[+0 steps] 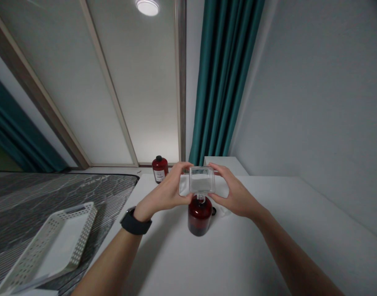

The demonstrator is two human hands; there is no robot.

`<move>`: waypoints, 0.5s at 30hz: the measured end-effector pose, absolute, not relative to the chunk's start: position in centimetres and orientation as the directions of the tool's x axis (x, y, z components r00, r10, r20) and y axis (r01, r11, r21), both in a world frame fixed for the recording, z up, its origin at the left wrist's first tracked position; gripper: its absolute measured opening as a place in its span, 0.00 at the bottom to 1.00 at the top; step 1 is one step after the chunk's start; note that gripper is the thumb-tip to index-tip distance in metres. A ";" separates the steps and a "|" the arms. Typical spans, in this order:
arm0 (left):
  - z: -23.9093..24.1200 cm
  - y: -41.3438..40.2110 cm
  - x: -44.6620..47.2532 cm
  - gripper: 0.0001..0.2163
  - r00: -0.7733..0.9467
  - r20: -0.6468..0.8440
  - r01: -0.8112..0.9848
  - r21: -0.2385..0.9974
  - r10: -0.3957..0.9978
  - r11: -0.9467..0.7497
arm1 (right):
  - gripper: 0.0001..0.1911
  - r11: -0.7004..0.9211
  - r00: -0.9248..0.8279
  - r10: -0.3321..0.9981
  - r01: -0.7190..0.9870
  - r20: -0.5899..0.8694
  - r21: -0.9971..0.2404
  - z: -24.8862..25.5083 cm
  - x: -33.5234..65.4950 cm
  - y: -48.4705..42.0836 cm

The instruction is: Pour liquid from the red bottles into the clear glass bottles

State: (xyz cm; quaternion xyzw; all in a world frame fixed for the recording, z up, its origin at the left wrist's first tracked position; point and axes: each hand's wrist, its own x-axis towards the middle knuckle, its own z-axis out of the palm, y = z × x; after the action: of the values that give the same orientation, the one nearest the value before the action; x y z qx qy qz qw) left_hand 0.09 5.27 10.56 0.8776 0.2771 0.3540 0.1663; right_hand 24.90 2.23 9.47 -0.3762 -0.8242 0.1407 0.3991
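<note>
Between my two hands is a clear glass bottle, tipped upside down with its neck at the mouth of a dark red bottle. My left hand grips the clear bottle's left side, thumb low and fingers high. On its right side my right hand holds it the same way. The red bottle stands upright on the white table, its cap off. A small black cap lies just right of it. Whether liquid is flowing between the bottles I cannot make out.
A second red bottle with a black cap and white label stands at the table's far left corner. A white perforated basket sits to the left on a grey striped surface. Behind are a teal curtain and sliding panels.
</note>
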 end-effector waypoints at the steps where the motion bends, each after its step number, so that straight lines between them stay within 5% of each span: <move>1: 10.6 5.3 0.1 0.35 0.597 0.528 0.368 0.487 0.603 -0.792 | 0.41 0.679 -0.396 0.731 0.507 0.555 -0.532 9.5 24.9 2.2; 15: 11.1 4.9 0.3 0.35 0.595 0.534 0.380 0.470 0.600 -0.796 | 0.40 0.691 -0.384 0.716 0.505 0.583 -0.517 9.7 24.9 2.2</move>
State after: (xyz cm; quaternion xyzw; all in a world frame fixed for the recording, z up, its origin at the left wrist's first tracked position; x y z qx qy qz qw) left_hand 0.26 4.95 11.10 0.8795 0.2788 0.3530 0.1556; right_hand 24.95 2.16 9.66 -0.3716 -0.8219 0.1279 0.4123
